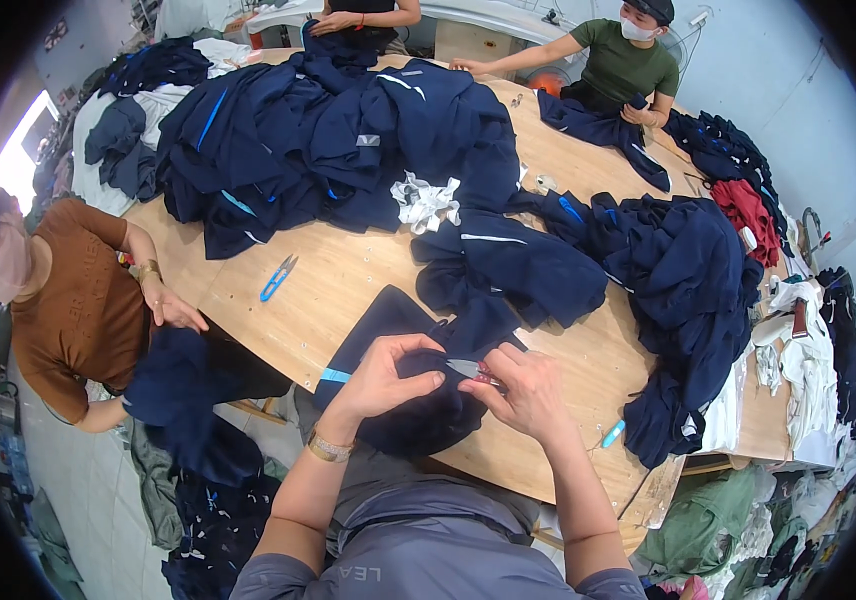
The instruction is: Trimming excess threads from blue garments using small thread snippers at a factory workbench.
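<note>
A navy garment (378, 330) with a light-blue stripe lies over the near table edge in front of me. My left hand (398, 378) pinches a fold of it between thumb and fingers. In my right hand (523, 388) is a pair of thread snips (470, 370) with red on the grip. The snips' metal blades point left, at the cloth beside my left fingertips. Whether the blades touch the fabric I cannot tell.
Heaps of navy garments (328, 140) cover the far side of the wooden table (348, 265), with another pile (683, 260) at right. Blue snips (276, 280) and white scraps (425, 203) lie on it. Co-workers handle cloth at left (78, 300), far side and far right (623, 65).
</note>
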Demonstrator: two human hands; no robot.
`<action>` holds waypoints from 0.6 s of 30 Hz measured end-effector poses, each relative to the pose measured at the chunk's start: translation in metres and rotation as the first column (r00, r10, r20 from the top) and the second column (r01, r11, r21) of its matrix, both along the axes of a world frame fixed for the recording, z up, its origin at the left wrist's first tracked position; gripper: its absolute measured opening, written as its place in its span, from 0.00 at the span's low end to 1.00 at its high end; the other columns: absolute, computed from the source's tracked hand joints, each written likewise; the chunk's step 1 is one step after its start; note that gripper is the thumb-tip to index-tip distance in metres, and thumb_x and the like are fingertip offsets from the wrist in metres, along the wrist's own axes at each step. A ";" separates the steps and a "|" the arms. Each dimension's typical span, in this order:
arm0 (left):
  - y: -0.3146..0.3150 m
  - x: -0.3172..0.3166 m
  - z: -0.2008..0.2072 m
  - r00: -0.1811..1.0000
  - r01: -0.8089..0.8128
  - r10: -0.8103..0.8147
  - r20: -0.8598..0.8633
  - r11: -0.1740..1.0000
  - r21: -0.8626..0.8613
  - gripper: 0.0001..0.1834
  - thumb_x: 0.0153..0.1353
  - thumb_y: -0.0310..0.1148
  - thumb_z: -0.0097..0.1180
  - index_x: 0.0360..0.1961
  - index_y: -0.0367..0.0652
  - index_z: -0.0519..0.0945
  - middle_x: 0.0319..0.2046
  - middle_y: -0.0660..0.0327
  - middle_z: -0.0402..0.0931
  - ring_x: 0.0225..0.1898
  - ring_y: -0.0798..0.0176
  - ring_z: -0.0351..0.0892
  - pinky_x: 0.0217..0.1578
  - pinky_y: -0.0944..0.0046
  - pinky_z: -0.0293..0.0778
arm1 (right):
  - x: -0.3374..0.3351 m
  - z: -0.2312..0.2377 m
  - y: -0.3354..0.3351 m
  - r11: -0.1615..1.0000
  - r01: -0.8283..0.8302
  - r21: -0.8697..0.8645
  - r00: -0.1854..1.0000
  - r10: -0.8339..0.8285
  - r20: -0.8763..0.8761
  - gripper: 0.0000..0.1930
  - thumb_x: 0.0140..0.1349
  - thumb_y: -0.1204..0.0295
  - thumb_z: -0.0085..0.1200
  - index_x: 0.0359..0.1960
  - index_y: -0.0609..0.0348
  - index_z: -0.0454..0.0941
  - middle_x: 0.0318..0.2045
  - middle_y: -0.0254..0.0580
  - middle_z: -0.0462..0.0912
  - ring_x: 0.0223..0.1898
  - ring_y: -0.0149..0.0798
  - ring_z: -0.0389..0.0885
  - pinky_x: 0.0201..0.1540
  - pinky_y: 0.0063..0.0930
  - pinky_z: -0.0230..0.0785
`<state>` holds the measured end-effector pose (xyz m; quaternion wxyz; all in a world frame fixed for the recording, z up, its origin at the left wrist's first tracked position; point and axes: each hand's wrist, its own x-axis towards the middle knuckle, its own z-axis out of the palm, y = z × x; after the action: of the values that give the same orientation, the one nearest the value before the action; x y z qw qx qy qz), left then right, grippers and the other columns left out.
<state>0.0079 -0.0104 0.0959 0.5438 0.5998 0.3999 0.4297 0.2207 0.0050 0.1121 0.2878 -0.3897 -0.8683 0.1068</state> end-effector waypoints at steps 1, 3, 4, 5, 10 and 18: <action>-0.001 -0.001 0.001 1.000 -0.002 0.002 0.000 1.000 -0.002 0.11 0.51 0.25 0.60 0.36 0.34 0.77 0.30 0.65 0.78 0.34 0.76 0.72 0.38 0.73 0.68 | -0.001 -0.001 0.000 1.000 -0.011 -0.025 1.000 0.011 -0.024 0.20 0.51 0.52 0.59 0.21 0.55 0.70 0.16 0.36 0.68 0.15 0.40 0.69 0.19 0.29 0.59; -0.004 -0.003 0.002 0.999 -0.021 0.024 0.046 0.998 -0.064 0.10 0.50 0.24 0.59 0.35 0.35 0.77 0.31 0.65 0.77 0.36 0.76 0.72 0.40 0.73 0.68 | -0.002 -0.006 0.001 0.994 -0.010 -0.113 0.989 -0.006 -0.145 0.19 0.52 0.55 0.60 0.21 0.57 0.69 0.16 0.37 0.69 0.15 0.40 0.68 0.19 0.28 0.59; -0.004 -0.005 0.002 0.997 -0.061 0.061 0.044 0.998 0.001 0.10 0.50 0.24 0.59 0.35 0.35 0.76 0.32 0.65 0.76 0.36 0.75 0.72 0.40 0.73 0.68 | -0.002 -0.011 0.002 0.980 -0.018 -0.199 0.964 -0.036 -0.262 0.18 0.53 0.57 0.60 0.21 0.58 0.69 0.16 0.39 0.69 0.14 0.40 0.67 0.19 0.27 0.58; -0.003 -0.009 0.001 0.994 -0.102 0.100 0.044 0.993 0.065 0.10 0.49 0.23 0.59 0.34 0.36 0.76 0.32 0.65 0.76 0.37 0.74 0.72 0.41 0.72 0.67 | -0.001 -0.021 0.005 0.935 -0.016 -0.354 0.931 -0.114 -0.345 0.16 0.56 0.61 0.57 0.23 0.60 0.68 0.15 0.37 0.69 0.13 0.35 0.65 0.19 0.25 0.57; -0.008 -0.041 -0.005 0.829 -0.331 0.375 -0.413 0.927 0.178 0.11 0.47 0.24 0.59 0.34 0.42 0.75 0.33 0.57 0.75 0.40 0.59 0.74 0.48 0.59 0.67 | 0.010 -0.083 0.028 0.674 -0.200 -0.711 0.619 -0.475 -0.625 0.15 0.62 0.60 0.52 0.27 0.56 0.64 0.16 0.26 0.63 0.18 0.22 0.66 0.20 0.15 0.58; -0.041 -0.064 -0.034 0.419 -0.328 0.226 -0.879 0.941 0.085 0.18 0.45 0.27 0.62 0.39 0.44 0.73 0.42 0.51 0.70 0.53 0.49 0.65 0.59 0.42 0.54 | -0.013 -0.155 -0.004 0.648 -0.045 -0.760 0.718 -0.508 -0.475 0.14 0.56 0.70 0.58 0.29 0.58 0.62 0.22 0.33 0.70 0.23 0.25 0.70 0.28 0.20 0.67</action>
<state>-0.0565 -0.0511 0.0618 0.2112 0.6318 0.7355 0.1236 0.2073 0.0012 -0.0431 0.4046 -0.5233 -0.5312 0.5294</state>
